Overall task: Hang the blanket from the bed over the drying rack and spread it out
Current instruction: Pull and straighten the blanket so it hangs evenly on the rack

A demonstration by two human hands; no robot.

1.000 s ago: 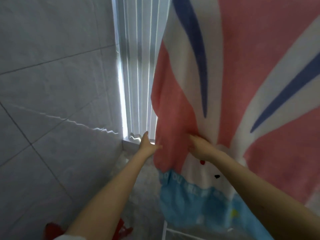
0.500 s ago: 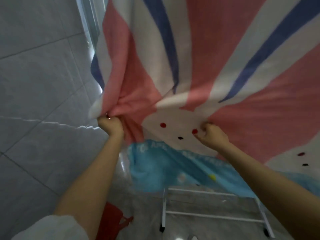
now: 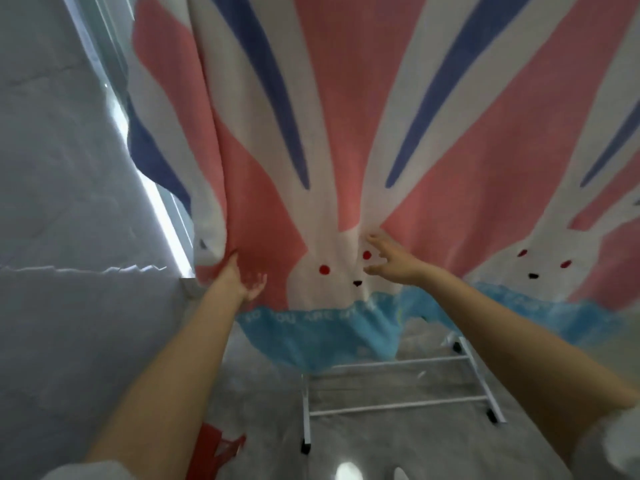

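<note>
Along the blanket (image 3: 346,133)'s blue hem, blurred "YOU ARE"; both hands' fingers (image 3: 375,241) spread.

You look down on a grey floor (image 3: 398,445), the white drying rack (image 3: 398,407) standing on it on dark feet, your blanket (image 3: 346,150) draped over it, a red object (image 3: 214,448) beside your left arm.

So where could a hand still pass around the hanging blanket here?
Free: the gap between the blanket and the tiled wall, and below its blue hem above the rack's lower rails. Crowded: the lower left, where the left hand and right hand work.
</note>
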